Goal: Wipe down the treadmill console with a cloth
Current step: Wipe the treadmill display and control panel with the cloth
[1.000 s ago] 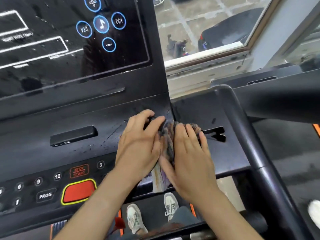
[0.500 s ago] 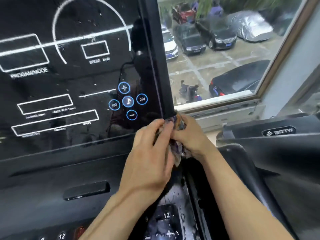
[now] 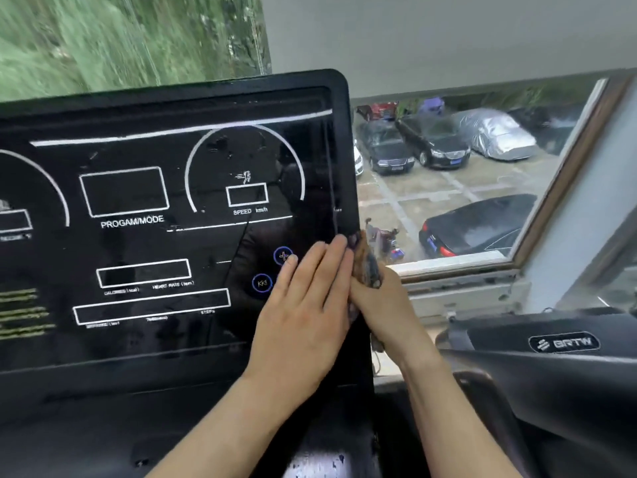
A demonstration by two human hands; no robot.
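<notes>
in the head view, the left hand (image 3: 303, 315) is lying flat and open on the lower right part of the treadmill console (image 3: 165, 236), fingers straight and together, fingertips reaching the right bezel and partly covering the ring of round blue-edged buttons (image 3: 262, 282). it is gripping nothing, though its outer edge is touching the cloth (image 3: 367, 267). the right hand (image 3: 382, 305) is sitting just beyond the console's right edge, fingers curled and closed around the cloth, a dark mottled rag bunched against that edge, with a strip of it showing between the two hands and a scrap hanging below the palm. both forearms are coming up from the bottom of the frame and hiding the lower right corner of the console.

the glossy black panel is showing white outlined boxes and arcs, with "speed" and "progam/mode" readable. to the right, a window (image 3: 565, 188) is looking down on parked cars (image 3: 431, 143), one under a silver cover. below it, a neighbouring black machine (image 3: 565, 343) is carrying a "brtw" badge.
</notes>
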